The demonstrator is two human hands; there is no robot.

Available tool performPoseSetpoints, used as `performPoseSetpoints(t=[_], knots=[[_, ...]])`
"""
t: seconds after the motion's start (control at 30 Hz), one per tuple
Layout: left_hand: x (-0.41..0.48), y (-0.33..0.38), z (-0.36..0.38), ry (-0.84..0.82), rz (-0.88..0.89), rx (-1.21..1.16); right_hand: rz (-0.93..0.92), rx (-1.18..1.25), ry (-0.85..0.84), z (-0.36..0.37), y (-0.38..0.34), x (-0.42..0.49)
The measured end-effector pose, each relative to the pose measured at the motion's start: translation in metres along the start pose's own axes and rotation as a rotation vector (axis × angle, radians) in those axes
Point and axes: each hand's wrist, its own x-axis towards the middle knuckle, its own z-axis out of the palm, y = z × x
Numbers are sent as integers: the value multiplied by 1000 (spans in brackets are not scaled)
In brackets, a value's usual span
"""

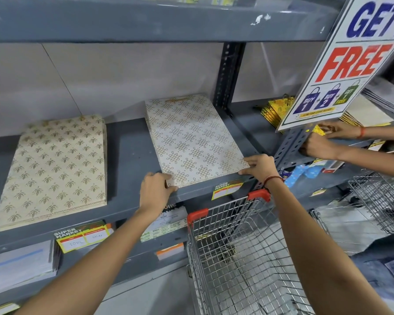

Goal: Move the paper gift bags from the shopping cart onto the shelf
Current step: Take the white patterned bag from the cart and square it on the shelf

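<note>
A stack of white paper gift bags (189, 137) with a gold knot pattern lies flat on the grey shelf (127, 160). My left hand (154, 192) grips its near left corner at the shelf's front edge. My right hand (259, 165) holds its near right corner. A second stack of cream gift bags (55, 169) with gold leaf motifs lies to the left on the same shelf. The wire shopping cart (241, 258) with red corner caps stands below my right arm; I see no bags inside it.
Another person's two hands (323, 139) work at the neighbouring shelf bay on the right, beside yellow gift bags (275, 110). A "FREE" offer sign (341, 64) hangs at upper right. A slotted upright (228, 73) divides the bays. Price tags (82, 237) line the shelf edge.
</note>
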Motion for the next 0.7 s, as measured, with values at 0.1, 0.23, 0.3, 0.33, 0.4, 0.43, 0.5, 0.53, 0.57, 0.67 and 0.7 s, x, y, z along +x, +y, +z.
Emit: performPoseSetpoints(t=[0.1, 0.23, 0.3, 0.33, 0.4, 0.43, 0.5, 0.53, 0.57, 0.67, 0.7], knots=[[0, -2, 1, 12, 5, -21, 10, 9, 15, 0, 0, 0], [-2, -5, 1, 32, 37, -44, 15, -43, -19, -2, -4, 0], [-3, -7, 3, 28, 69, -45, 18, -79, -24, -3, -4, 1], [-6, -10, 0, 17, 91, -22, 13, -107, -31, -1, -8, -2], [-7, -11, 3, -25, 138, 57, 27, -181, -47, 0, -9, -1], [-8, -12, 1, -39, 157, 100, 36, -237, -63, 0, -13, -3], [-11, -13, -4, -60, 192, 158, 67, -361, -117, 3, -26, -12], [-11, -14, -7, -68, 210, 172, 68, -409, -108, 5, -34, -17], [-13, -16, -11, -74, 226, 176, 61, -441, -66, 7, -42, -22], [-22, -32, -31, -49, 213, 132, 21, -361, 177, 28, -67, -42], [-25, -41, -39, -20, 196, 102, -13, -295, 238, 37, -79, -51]])
